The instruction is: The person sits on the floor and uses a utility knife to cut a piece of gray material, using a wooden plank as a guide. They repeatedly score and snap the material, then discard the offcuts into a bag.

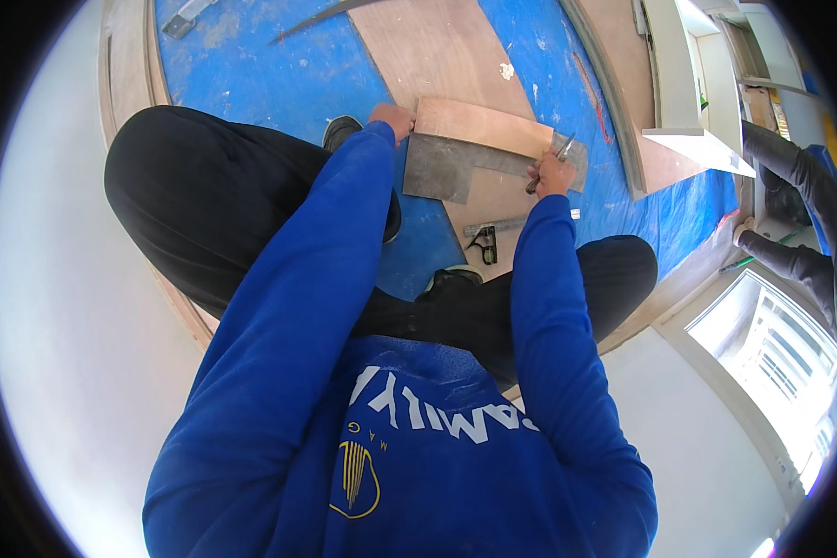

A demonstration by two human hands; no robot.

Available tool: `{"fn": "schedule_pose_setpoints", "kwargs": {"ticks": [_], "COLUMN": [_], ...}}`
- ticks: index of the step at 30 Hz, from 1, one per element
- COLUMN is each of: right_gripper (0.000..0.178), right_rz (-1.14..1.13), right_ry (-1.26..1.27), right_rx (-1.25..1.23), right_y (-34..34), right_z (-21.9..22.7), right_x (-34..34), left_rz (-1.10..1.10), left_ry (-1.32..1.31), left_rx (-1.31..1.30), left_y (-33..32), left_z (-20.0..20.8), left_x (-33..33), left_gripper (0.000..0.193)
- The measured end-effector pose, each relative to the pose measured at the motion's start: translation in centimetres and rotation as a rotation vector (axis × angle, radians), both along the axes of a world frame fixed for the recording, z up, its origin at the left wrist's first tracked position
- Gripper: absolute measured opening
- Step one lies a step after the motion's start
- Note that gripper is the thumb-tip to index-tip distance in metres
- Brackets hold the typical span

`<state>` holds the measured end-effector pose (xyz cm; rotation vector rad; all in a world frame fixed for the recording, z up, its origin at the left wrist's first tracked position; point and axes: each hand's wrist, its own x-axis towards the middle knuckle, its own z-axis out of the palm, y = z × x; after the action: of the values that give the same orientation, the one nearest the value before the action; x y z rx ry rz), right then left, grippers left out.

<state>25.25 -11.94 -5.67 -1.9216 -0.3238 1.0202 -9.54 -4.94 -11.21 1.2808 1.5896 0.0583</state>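
Note:
A thin light-brown wood strip (484, 126) lies across a grey L-shaped sheet (439, 169) in front of me. My left hand (393, 121) is closed at the strip's left end, its fingertips partly hidden. Near the right end, my right hand (552, 175) grips a slim tool that looks like a knife (564, 146); its pointed metal tip sticks out past the fingers and a dark handle end shows below. Just below that hand, a combination square (484, 240) with a black head rests on a wooden board (432, 46).
Blue sheeting (270, 70) covers the floor under the boards. A long dark blade-like piece (321, 19) and a grey metal tool (186, 17) lie farther off. White shelving (702, 93) stands at the right, and another person's legs (800, 205) show beyond it.

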Motion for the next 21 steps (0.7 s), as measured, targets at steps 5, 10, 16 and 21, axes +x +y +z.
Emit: {"fn": "schedule_pose_setpoints", "kwargs": {"ticks": [5,10,16,21], "right_gripper": [0.012,0.014,0.016,0.017], "right_rz": [-0.011,-0.030,-0.038,-0.020], "right_ry": [0.042,0.040,0.045,0.050], "right_rx": [0.013,-0.002,0.007,0.018], "right_y": [0.6,0.1,0.0,-0.1], "right_z": [0.5,0.4,0.1,0.4], "right_x": [-1.0,-0.4,-0.5,-0.7], "left_rz": [-0.083,0.038,0.127,0.080], "left_ry": [-0.014,-0.007,-0.156,-0.061], "left_rx": [0.141,-0.010,-0.096,-0.027], "left_y": [-0.2,-0.2,-0.6,-1.0], "left_z": [-0.6,1.6,2.1,2.2], "left_x": [-1.6,0.1,-0.5,-0.2], "left_gripper": [0.027,0.030,0.028,0.026]}}
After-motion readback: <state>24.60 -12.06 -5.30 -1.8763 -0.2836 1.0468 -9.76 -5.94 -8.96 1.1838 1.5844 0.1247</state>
